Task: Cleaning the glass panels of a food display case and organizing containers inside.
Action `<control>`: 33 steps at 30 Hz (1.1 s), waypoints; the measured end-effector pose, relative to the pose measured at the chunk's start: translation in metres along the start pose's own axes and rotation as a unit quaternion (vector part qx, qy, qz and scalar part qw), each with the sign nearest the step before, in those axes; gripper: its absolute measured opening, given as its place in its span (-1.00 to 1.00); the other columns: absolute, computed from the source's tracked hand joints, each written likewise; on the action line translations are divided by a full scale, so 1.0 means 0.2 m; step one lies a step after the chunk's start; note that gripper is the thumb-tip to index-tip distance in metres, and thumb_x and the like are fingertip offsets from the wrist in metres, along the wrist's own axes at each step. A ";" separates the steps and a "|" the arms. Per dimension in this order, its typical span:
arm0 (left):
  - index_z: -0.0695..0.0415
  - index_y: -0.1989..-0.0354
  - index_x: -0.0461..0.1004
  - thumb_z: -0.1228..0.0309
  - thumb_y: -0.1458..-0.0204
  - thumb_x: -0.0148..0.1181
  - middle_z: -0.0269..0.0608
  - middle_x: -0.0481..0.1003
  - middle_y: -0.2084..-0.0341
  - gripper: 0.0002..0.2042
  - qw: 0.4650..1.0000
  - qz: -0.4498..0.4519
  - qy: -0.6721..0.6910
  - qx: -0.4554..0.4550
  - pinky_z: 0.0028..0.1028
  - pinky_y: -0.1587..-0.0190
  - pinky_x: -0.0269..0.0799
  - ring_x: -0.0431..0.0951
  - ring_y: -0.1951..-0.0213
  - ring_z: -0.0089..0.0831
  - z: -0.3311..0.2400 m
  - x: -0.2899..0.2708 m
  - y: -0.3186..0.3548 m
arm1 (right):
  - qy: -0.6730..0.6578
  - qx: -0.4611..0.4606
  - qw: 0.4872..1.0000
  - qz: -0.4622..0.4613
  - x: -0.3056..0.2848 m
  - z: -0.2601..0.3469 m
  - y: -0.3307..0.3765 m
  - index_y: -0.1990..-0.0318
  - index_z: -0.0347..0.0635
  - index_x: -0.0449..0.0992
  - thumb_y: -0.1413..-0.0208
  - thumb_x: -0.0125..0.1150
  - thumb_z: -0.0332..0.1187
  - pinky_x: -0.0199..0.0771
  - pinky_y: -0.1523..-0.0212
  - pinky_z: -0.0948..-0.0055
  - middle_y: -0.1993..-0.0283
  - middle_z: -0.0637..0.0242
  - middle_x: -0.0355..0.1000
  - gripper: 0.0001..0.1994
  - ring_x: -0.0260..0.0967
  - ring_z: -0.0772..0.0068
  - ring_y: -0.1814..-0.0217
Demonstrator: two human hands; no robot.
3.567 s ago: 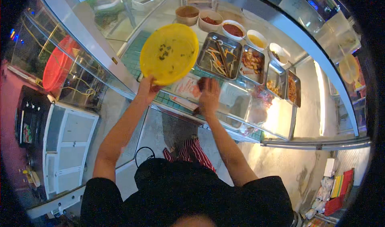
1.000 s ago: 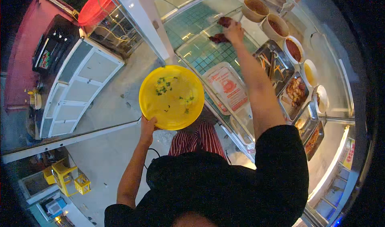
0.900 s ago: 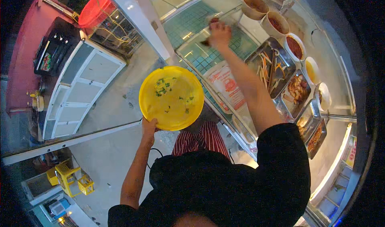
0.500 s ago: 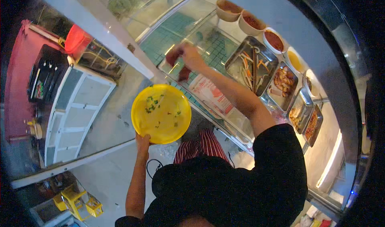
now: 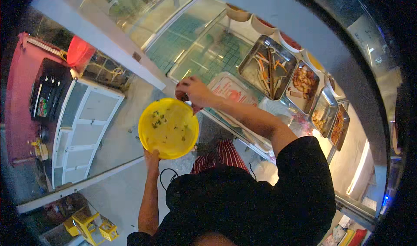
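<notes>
My left hand (image 5: 152, 157) grips the near rim of a round yellow plastic basin (image 5: 173, 135), held up in front of me. Green leafy scraps (image 5: 157, 118) and a few small bits are scattered over its inside. My right arm reaches across to the far right rim of the basin. There my right hand (image 5: 192, 91) is closed around a crumpled dark red cloth (image 5: 196, 108), part of which hangs below the fingers. The hand hovers over the counter's near edge, close beside the basin; whether the cloth touches the rim I cannot tell.
A glass-topped counter (image 5: 191, 33) holds a clear container with red print (image 5: 230, 89). Right of it stand metal trays of vegetable sticks (image 5: 254, 74), browned pieces (image 5: 304, 81) and other food, with white bowls (image 5: 263, 25) behind. A white post (image 5: 108, 35) slants down left; a white cabinet (image 5: 87, 128) lies beyond.
My right hand has come with the cloth from above the counter toward me and left, down to the basin's rim. The basin has shifted slightly left and nearer.
</notes>
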State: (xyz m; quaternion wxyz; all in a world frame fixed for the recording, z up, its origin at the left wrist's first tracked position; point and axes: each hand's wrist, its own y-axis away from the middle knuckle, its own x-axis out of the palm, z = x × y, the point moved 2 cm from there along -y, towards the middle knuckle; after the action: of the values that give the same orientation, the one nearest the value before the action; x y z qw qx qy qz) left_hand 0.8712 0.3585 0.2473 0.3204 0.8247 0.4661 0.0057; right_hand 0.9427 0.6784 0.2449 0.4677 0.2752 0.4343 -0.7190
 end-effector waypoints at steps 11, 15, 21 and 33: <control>0.19 -0.16 0.14 0.63 0.06 -0.11 -0.12 0.43 0.18 -0.49 0.994 -0.054 0.016 0.097 -0.54 0.30 0.44 0.48 0.26 -0.42 0.15 -0.18 0.03 | -0.358 0.264 0.852 -0.277 0.16 0.13 -0.03 0.16 -0.26 0.44 0.04 -0.08 -0.33 0.30 0.05 0.17 0.17 0.02 0.35 -0.69 0.30 -0.06 0.11; 0.20 -0.08 0.22 0.63 0.06 -0.11 -0.20 0.44 0.27 -0.57 0.989 -0.042 -0.002 0.141 -0.59 0.52 0.41 0.48 0.41 -0.51 0.32 -0.23 0.01 | -0.236 0.169 0.953 -0.082 0.37 0.33 -0.01 0.10 -0.27 0.37 -0.16 -0.09 -0.24 0.33 0.10 0.37 0.23 0.08 0.43 -0.70 0.39 0.23 0.19; 0.17 0.00 0.28 0.58 0.01 -0.08 -0.25 0.46 0.29 -0.66 0.993 -0.063 0.059 0.075 -0.55 0.59 0.40 0.47 0.43 -0.55 0.34 -0.17 0.06 | -0.332 0.250 0.892 -0.178 0.45 0.30 0.09 0.26 -0.34 0.35 -0.16 -0.13 -0.18 0.24 0.07 0.12 0.28 -0.08 0.32 -0.67 0.29 -0.08 0.12; 0.10 0.03 0.26 0.31 0.08 0.15 -0.22 0.44 0.21 -0.58 0.985 0.034 0.167 -0.009 -0.34 0.39 0.51 0.52 0.32 -0.35 0.66 -0.38 0.04 | 0.271 0.302 0.891 -0.202 -0.35 -0.57 0.03 0.19 -0.13 0.42 -0.08 -0.04 -0.24 0.29 0.09 0.05 0.13 0.07 0.31 -0.77 0.22 -0.01 0.04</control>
State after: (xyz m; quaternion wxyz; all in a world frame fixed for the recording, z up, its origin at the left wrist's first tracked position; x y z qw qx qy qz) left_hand 0.8752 0.2288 0.1687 0.2450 0.8243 0.4851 0.1587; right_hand 0.9756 0.8084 0.2460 0.0703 0.4937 0.3524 -0.7919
